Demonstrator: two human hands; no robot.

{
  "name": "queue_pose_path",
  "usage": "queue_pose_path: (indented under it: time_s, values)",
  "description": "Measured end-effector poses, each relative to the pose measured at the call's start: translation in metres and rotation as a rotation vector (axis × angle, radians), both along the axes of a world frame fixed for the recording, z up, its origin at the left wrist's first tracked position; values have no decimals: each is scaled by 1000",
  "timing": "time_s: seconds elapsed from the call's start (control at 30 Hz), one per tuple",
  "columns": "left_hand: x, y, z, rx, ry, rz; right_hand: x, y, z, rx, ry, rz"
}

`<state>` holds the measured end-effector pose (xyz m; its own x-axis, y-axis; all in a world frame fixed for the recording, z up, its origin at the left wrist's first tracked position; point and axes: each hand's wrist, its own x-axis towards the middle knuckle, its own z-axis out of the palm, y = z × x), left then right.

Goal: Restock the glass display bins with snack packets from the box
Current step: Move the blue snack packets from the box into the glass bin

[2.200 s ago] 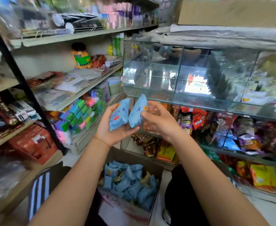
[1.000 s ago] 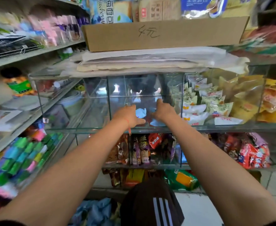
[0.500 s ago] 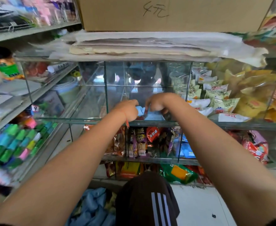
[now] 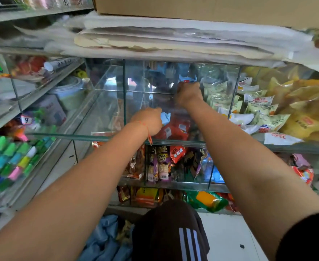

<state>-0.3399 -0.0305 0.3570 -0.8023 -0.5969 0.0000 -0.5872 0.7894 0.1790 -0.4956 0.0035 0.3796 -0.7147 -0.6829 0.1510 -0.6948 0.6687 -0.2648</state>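
Observation:
Both my arms reach into the middle compartment of the top glass display bin (image 4: 124,102). My left hand (image 4: 148,120) sits near the bin's front and grips a light blue snack packet (image 4: 165,117). Deeper in, towards the back right, my right hand (image 4: 189,93) holds a second blue packet (image 4: 188,79) against the rear glass. More blue packets (image 4: 102,240) show at the bottom of the view, beside my knee; the box around them is hidden.
The compartment to the right holds white and green packets (image 4: 256,108) and yellow bags (image 4: 303,110). Lower bins carry mixed snack packs (image 4: 162,164). Papers (image 4: 173,42) and a cardboard box (image 4: 211,8) lie on top. Side shelves with coloured items (image 4: 10,159) stand at left.
My right hand has pushed further back and up inside the bin with its packet. My left hand stays near the front with the other packet. The view has moved closer.

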Motion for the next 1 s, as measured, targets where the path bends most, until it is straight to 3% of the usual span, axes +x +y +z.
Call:
queue_pose_path:
  time_s: [0.23, 0.37, 0.7, 1.0]
  values:
    - [-3, -2, -8, -80, 2, 14, -37, -29, -17, -173, -109, -141]
    - [-5, -1, -8, -78, 6, 4, -43, -32, -20, -57, -95, -116]
    - [-3, 1, -7, -66, 3, 5, -47, -40, -33, -116, -152, -157]
    - [-2, 2, -7, -91, -3, 17, -44, -40, -30, -50, -91, -105]
